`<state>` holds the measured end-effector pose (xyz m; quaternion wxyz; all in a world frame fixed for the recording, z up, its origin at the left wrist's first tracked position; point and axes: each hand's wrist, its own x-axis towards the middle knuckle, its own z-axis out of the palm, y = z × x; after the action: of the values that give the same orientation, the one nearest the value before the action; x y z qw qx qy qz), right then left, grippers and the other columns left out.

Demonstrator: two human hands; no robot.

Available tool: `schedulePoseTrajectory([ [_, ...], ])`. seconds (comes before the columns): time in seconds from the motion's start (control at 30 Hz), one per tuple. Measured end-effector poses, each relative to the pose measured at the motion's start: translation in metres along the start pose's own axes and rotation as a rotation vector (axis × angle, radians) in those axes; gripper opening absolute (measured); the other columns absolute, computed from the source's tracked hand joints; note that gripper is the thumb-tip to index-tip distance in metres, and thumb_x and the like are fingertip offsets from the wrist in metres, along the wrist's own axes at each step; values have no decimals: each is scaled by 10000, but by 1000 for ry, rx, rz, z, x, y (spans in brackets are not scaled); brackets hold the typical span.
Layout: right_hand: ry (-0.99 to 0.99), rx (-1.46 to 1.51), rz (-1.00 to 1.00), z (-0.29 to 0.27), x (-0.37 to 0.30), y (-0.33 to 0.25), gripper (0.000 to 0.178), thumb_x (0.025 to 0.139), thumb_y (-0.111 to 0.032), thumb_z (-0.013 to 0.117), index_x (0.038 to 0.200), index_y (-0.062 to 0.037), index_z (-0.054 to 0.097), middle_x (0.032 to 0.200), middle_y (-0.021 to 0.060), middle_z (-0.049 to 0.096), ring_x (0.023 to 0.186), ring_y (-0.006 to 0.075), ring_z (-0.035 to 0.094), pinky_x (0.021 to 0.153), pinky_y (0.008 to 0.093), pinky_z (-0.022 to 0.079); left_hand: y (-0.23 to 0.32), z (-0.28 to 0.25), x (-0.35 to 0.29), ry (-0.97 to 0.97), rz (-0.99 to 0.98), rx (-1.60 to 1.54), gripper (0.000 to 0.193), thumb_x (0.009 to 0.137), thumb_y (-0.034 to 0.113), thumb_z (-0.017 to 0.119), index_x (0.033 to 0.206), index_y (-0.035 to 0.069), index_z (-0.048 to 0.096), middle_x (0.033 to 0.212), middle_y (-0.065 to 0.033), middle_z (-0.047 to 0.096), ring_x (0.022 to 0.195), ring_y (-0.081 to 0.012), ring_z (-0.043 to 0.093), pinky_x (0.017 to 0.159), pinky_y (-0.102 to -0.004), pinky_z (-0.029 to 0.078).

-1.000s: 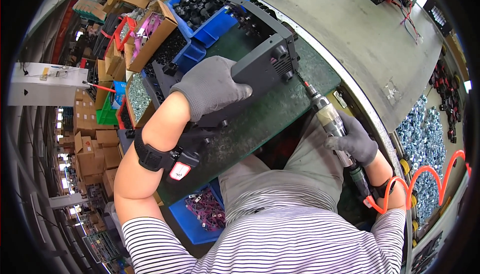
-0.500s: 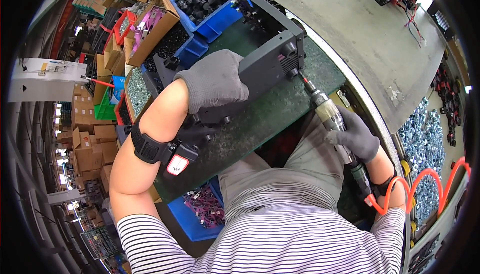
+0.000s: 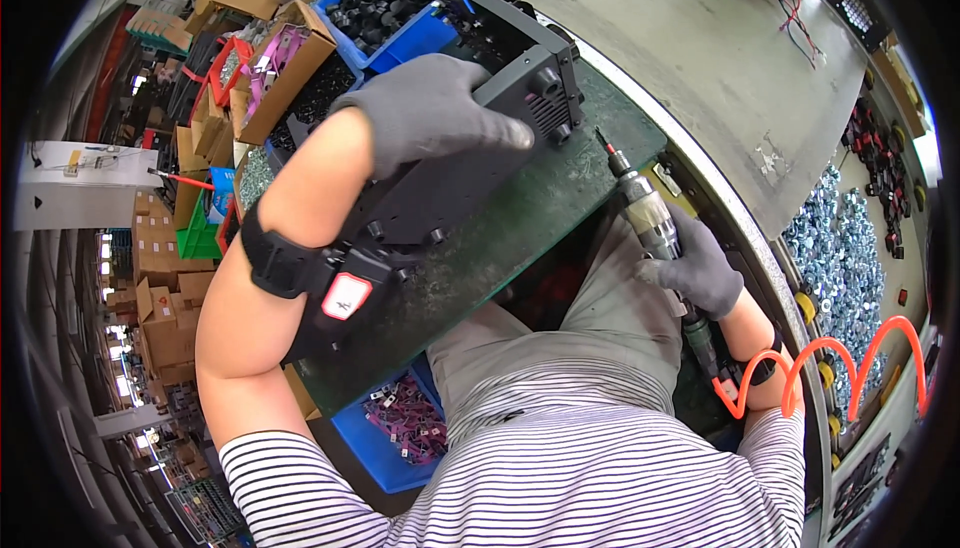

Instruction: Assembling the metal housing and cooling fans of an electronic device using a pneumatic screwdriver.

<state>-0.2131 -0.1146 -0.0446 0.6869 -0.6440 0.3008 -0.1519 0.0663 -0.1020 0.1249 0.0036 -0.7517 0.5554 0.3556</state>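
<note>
A black metal equipment case (image 3: 440, 198) with small round feet lies tilted on the green bench top. My left hand (image 3: 420, 113), in a dark grey glove, grips its upper side, thumb stretched along the casing toward the vented end; the other fingers are partly hidden. My right hand (image 3: 700, 266), gloved alike, is wrapped round a pneumatic screwdriver (image 3: 648, 216) above the bench's near right edge. The driver's bit points up and away, apart from the case's right end. An orange coiled air hose (image 3: 790, 378) runs from its rear end.
Blue bins (image 3: 345, 33) of black parts and a cardboard box (image 3: 285, 73) of purple pieces stand at the far left. Another blue bin (image 3: 375, 448) sits below the bench's near edge. A grey work surface (image 3: 640, 18) lies beyond the metal rail, with silvery screws (image 3: 835, 238) at right.
The screwdriver bit has come away from the case's right end, leaving a gap. The case has tilted, showing more of its footed face. My left thumb has stretched out along it.
</note>
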Motion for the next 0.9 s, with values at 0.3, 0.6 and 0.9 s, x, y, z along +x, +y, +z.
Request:
schedulePoseTrajectory([
  [0.3,-36,79,22,4,9,-9,649,665,-142,759,1232,-3,475,911,56,607,828,137,563,790,283,455,-26,14,30,44,211,273,300,738,134,708,1002,3,654,791,-77,662,692,-139,615,654,-274,500],
  [0.6,-91,110,59,0,10,-14,568,689,-99,740,1182,9,479,921,68,625,828,133,609,769,282,491,-28,15,30,7,162,222,315,743,152,693,1015,0,645,798,-80,662,708,-146,617,672,-282,500],
  [0.9,-93,95,59,-2,12,-14,578,689,-130,759,1185,-4,489,925,59,622,823,135,610,773,285,489,-35,15,32,20,485,404,319,738,129,689,1023,-4,639,802,-82,659,702,-150,629,663,-285,514],
])
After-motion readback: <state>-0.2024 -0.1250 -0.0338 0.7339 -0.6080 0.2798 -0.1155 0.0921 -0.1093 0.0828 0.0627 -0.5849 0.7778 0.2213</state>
